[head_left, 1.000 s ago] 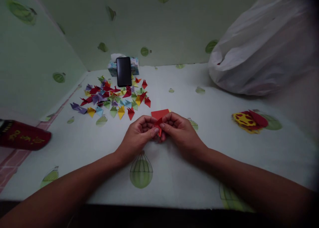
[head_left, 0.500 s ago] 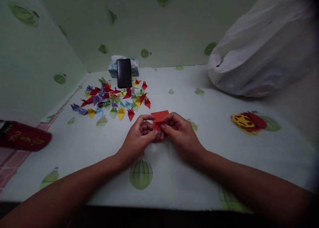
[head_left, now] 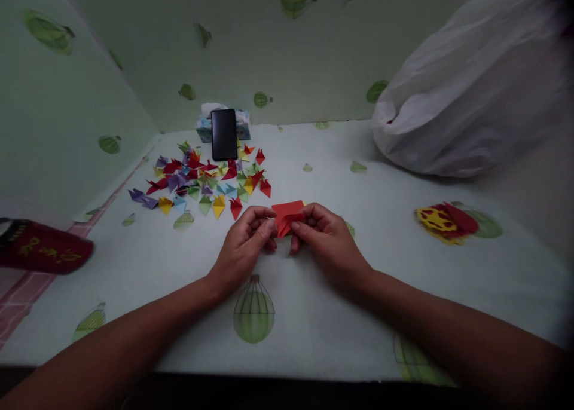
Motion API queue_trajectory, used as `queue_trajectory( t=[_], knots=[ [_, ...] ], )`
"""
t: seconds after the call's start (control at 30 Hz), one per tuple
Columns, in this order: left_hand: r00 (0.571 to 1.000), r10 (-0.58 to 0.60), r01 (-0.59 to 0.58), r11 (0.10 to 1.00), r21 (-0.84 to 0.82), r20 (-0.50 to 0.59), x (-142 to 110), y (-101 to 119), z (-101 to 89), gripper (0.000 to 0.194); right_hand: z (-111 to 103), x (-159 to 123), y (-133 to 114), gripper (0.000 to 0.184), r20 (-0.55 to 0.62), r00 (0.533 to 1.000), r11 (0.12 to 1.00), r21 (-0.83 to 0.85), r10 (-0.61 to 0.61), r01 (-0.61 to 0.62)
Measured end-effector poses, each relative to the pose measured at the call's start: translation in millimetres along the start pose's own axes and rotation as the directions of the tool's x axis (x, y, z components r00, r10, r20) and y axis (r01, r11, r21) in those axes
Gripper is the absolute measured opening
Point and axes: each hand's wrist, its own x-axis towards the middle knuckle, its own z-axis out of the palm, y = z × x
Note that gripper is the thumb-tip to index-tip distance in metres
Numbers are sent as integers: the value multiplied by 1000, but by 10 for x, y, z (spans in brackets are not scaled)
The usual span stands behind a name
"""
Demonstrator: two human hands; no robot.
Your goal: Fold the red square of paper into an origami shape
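A small piece of red folded paper (head_left: 284, 223) is between my hands at the middle of the table. My right hand (head_left: 320, 230) pinches its right side between thumb and fingers. From the other side, my left hand (head_left: 251, 236) grips the left edge, thumb laid over curled fingers. Just behind the folded piece lies a flat square of orange-red paper (head_left: 287, 206), its near part hidden by the piece and my fingers. Further left, many folded paper cranes (head_left: 206, 180) in several colours are spread in a loose heap.
A black phone (head_left: 223, 135) leans on a tissue box (head_left: 204, 128) behind the cranes. To the right lie yellow and red paper cut-outs (head_left: 443, 220), with a large white plastic bag (head_left: 448, 111) behind them. A dark red canister (head_left: 49, 247) is at the left edge.
My left thumb and fingers have shifted slightly left, and more of the red folded paper shows between my hands. My right hand keeps its pinch. The view has tilted very slightly.
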Motion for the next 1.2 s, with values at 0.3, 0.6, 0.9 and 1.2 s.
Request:
queue_trajectory(
  t=[0.3, 0.6, 0.9, 1.2],
  knots=[
    [994, 106, -102, 989, 105, -32, 21, -41, 1, 19, 29, -53, -30, 20, 90, 993, 989, 115, 80, -90],
    [999, -24, 30, 952, -303, 26, 127, -96, -76, 18, 15, -36, -65, 18, 225, 974, 999, 49, -6, -5],
    [982, -125, 175, 881, -439, 140, 123, -103, -75, 29, 16, -20, -41, 17, 154, 983, 995, 25, -101, 98],
    [989, -93, 127, 926, -355, 112, 110, -104, -65, 21, -7, 5, -39, 10, 161, 984, 997, -26, -74, 79]
  ],
)
